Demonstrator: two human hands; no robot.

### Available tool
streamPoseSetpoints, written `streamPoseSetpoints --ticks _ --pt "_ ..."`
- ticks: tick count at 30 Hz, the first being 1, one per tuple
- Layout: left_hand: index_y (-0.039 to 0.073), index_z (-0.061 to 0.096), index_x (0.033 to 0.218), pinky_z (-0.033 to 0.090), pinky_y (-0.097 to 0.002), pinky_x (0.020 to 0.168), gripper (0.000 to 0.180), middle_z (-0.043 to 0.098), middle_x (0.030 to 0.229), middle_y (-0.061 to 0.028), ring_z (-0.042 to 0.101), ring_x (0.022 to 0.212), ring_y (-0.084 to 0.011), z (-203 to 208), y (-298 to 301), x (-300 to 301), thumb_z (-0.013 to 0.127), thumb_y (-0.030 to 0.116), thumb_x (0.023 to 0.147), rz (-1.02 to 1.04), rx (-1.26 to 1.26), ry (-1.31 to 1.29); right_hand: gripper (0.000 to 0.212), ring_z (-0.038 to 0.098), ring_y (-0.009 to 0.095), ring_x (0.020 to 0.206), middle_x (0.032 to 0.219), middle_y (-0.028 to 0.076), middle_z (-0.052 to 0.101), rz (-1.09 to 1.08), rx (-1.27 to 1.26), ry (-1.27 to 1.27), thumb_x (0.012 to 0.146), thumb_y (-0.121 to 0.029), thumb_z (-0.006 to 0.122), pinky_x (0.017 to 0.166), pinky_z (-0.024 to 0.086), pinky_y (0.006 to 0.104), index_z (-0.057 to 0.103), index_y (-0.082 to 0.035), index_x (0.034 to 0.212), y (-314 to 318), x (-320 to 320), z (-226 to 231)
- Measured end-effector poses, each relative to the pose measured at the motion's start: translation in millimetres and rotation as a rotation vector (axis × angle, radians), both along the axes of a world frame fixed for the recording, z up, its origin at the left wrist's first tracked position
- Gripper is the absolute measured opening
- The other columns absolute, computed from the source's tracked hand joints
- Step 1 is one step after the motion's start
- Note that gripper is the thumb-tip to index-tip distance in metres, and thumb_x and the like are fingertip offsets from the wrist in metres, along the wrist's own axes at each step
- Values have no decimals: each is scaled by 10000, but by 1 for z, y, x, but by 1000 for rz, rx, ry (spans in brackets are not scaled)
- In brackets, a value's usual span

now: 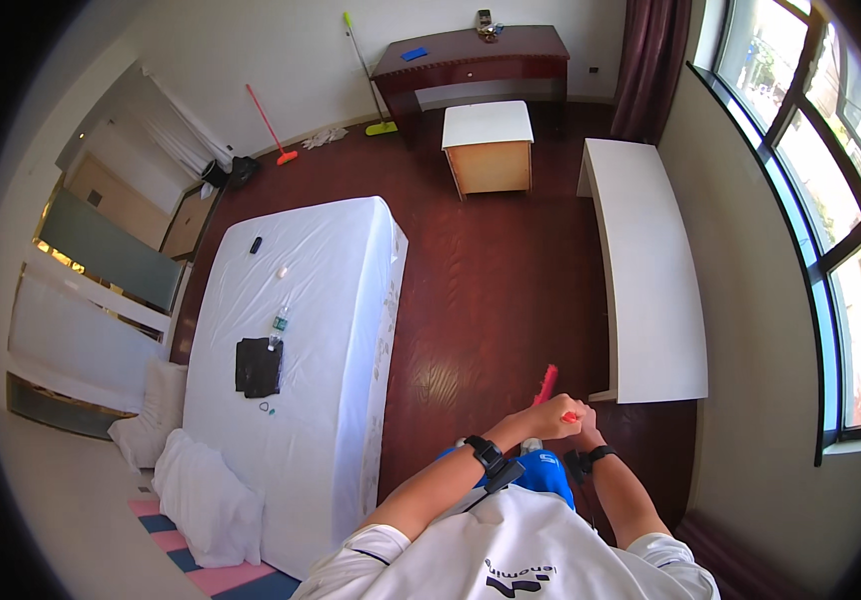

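In front of my body, my left hand [552, 418] is closed in a fist around a red tool with a toothed edge [548, 384], which looks like a comb or small brush. Its narrow end sticks up past the knuckles, and a bit of red also shows at the thumb side of the fist. My right hand [589, 428] is right up against the left one, its fingers bent and partly hidden behind it. Whether the right hand also grips the red tool cannot be made out. Both wrists carry black straps.
Left of me is a bed [341, 300] with a white sheet, bearing a bottle [280, 322] and a black cloth [259, 368]. A long white bench [651, 280] lines the right side. Ahead are a white-topped cabinet [488, 150], a dark desk [471, 60] and a red broom [273, 128].
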State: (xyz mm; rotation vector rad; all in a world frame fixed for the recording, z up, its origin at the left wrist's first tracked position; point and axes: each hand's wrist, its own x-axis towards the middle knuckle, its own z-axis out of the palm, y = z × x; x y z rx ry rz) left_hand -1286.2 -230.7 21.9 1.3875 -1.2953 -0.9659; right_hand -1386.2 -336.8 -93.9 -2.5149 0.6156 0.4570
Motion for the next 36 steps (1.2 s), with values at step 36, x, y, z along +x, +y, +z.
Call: streamPoseSetpoints --ticks 36 --pt "47 550 573 451 -401 607 181 558 557 -171 578 575 -357 -53 229 223 592 179 690 291 66 -443 285 648 305 901 958 141 669 151 428 -213 764 -320 595 742 514 422 652 -121 960 247 279 -116"
